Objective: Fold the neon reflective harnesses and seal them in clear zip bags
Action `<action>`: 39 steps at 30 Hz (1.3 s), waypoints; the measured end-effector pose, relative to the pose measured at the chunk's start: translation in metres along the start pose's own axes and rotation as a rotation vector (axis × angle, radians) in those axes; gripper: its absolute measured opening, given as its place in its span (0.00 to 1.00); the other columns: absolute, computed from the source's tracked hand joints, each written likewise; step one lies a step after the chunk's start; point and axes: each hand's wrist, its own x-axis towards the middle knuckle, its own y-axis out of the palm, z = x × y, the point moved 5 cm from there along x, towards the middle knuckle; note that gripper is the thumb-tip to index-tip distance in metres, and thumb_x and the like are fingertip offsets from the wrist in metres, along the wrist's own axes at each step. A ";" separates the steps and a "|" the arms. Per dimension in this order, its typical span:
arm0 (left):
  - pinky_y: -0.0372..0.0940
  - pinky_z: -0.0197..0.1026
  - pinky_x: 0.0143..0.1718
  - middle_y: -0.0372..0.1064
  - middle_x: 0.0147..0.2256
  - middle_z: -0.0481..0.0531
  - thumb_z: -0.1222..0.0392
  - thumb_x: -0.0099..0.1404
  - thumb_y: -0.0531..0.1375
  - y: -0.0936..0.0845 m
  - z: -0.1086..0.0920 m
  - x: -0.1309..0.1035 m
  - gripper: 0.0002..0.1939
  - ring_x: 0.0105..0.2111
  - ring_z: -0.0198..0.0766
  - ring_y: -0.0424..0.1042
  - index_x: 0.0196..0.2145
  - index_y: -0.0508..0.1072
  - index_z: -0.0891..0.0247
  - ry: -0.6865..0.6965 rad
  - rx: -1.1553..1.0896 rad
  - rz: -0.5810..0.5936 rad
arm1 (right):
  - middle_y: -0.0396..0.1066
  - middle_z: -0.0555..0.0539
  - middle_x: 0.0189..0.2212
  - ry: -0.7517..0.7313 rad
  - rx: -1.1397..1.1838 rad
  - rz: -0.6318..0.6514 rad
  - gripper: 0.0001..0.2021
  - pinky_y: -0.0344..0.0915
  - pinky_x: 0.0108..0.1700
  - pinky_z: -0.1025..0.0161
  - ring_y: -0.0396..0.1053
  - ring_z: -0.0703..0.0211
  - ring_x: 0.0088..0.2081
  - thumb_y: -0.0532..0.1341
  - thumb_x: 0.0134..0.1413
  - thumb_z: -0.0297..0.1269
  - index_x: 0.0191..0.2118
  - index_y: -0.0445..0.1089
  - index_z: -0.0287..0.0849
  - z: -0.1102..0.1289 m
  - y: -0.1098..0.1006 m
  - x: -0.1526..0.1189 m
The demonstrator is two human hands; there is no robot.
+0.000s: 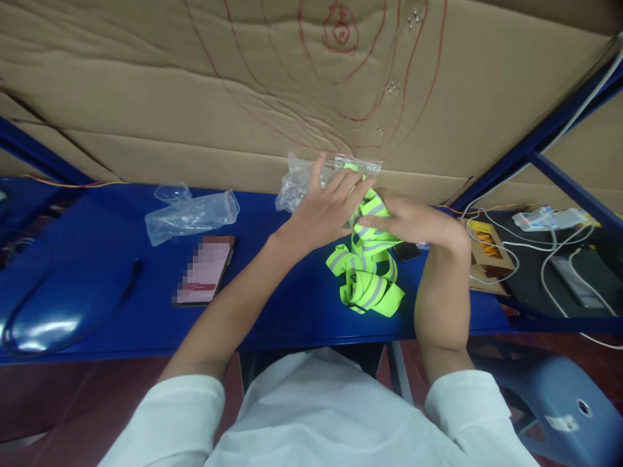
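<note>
A neon yellow-green reflective strap [368, 288] with grey stripes lies bunched on the blue table, its upper part rising between my hands. My left hand [328, 204] rests over the top of the strap and a clear zip bag [366, 167], its fingers stretched and spread. From the right side my right hand [396, 217] grips the strap, thumb across the front; its other fingers are mostly hidden. Part of the strap shows inside the mouth of the zip bag. Crumpled clear plastic [293, 183] sits just left of my left hand.
Left on the table [287, 298] are a clear plastic bag [192, 217], a phone [207, 269] and a black cable [129, 279]. A cardboard panel [195, 123] stands behind. To the right are an open carton [487, 250], white cables and a blue stool [559, 395].
</note>
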 end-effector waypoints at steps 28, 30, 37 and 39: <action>0.56 0.57 0.63 0.63 0.63 0.71 0.49 0.55 0.75 0.057 0.032 -0.002 0.54 0.63 0.63 0.64 0.69 0.52 0.70 -0.121 -0.201 0.177 | 0.77 0.47 0.44 -0.176 0.152 0.074 0.15 0.65 0.55 0.52 0.72 0.49 0.47 0.63 0.57 0.52 0.40 0.74 0.44 -0.025 0.030 0.046; 0.56 0.58 0.63 0.62 0.64 0.71 0.50 0.57 0.74 0.053 0.031 -0.002 0.55 0.63 0.64 0.64 0.71 0.50 0.68 -0.127 -0.171 0.165 | 0.75 0.46 0.40 -0.081 0.156 -0.065 0.16 0.66 0.51 0.52 0.71 0.50 0.43 0.67 0.52 0.51 0.38 0.72 0.44 -0.036 0.030 0.052; 0.58 0.59 0.62 0.64 0.63 0.71 0.53 0.55 0.75 0.053 0.031 -0.002 0.58 0.62 0.65 0.66 0.73 0.46 0.67 -0.099 -0.106 0.142 | 0.74 0.45 0.36 0.065 0.067 -0.276 0.14 0.68 0.45 0.53 0.72 0.50 0.39 0.69 0.46 0.40 0.36 0.65 0.44 -0.032 0.044 0.062; 0.59 0.58 0.61 0.63 0.64 0.70 0.53 0.56 0.75 0.050 0.037 -0.003 0.57 0.63 0.64 0.65 0.72 0.47 0.65 -0.109 -0.162 0.138 | 0.77 0.42 0.41 0.037 0.056 -0.285 0.13 0.69 0.50 0.50 0.74 0.46 0.44 0.66 0.50 0.38 0.42 0.68 0.43 -0.022 0.044 0.060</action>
